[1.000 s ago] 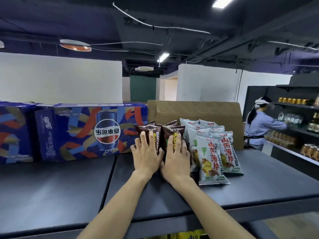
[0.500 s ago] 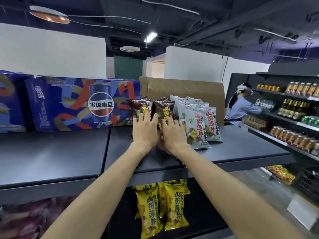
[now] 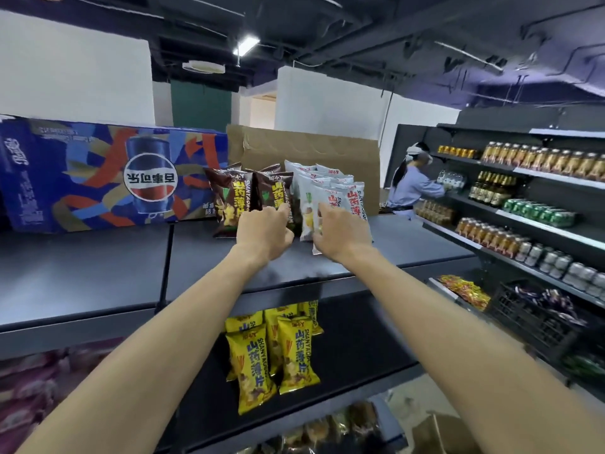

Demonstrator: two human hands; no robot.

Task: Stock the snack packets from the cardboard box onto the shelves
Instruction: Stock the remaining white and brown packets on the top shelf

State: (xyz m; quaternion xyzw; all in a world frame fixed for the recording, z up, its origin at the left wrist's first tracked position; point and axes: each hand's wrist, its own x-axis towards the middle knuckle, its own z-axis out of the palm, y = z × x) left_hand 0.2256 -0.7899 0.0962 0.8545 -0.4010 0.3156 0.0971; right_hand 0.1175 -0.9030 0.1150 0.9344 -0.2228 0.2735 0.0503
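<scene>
Evidently, both hands worked the top shelf (image 3: 409, 253). Left hand (image 3: 263, 229), fingers curled, touched the brown packets (image 3: 252, 199); right hand (image 3: 340, 232), fingers half-curled, met the white packets (image 3: 330, 198); whether either gripped, I could not tell. Packets stood upright, long axis vertical, faces forward. Judged light, soft, crushable; best held by the sides.

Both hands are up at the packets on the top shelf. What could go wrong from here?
1. The white packets stand upright and lean in a loose row; the right hand at the front one may tip it forward off the top shelf.
2. The brown packets stand the same way, so a nudge from the left hand could topple them.
3. Any packet that slips over the edge may fall among the yellow packets below.
</scene>
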